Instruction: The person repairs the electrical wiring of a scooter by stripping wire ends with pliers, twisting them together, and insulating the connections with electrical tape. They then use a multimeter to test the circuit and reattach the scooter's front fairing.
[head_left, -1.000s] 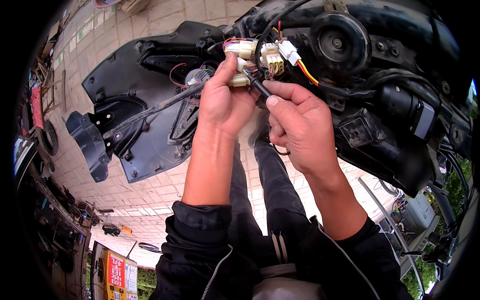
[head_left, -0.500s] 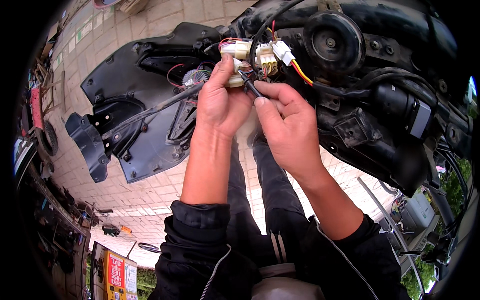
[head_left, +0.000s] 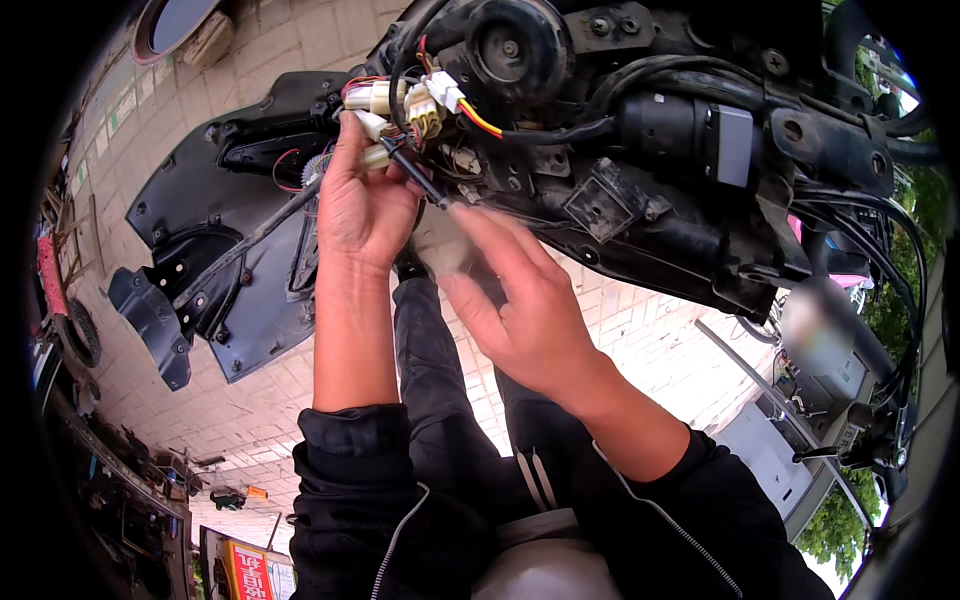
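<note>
My left hand (head_left: 362,215) grips a small white plug connector (head_left: 371,124) among a bunch of wires, its thumb on the near side and the other fingers partly hidden behind. A slim black probe-like rod (head_left: 416,172) slants out from the connectors, its upper end against them and its lower end near my right fingertips. Thumb and fingers of my right hand (head_left: 520,300) are spread, slightly blurred, and hold nothing. Beside the left thumb sit more cream connectors (head_left: 423,110) and a white plug (head_left: 443,90) with red and yellow wires.
A dark motorbike frame (head_left: 650,200) with a round black horn (head_left: 508,50) and a black cylindrical part (head_left: 680,130) fills the upper right. Black plastic body panels (head_left: 215,190) hang at left over brick paving (head_left: 250,440). A red-and-white sign (head_left: 250,570) stands lower left.
My right hand has let go of the black rod and drawn back down, its fingers opening. The left hand keeps its grip on the connector. The whole view has shifted, putting the bike further left.
</note>
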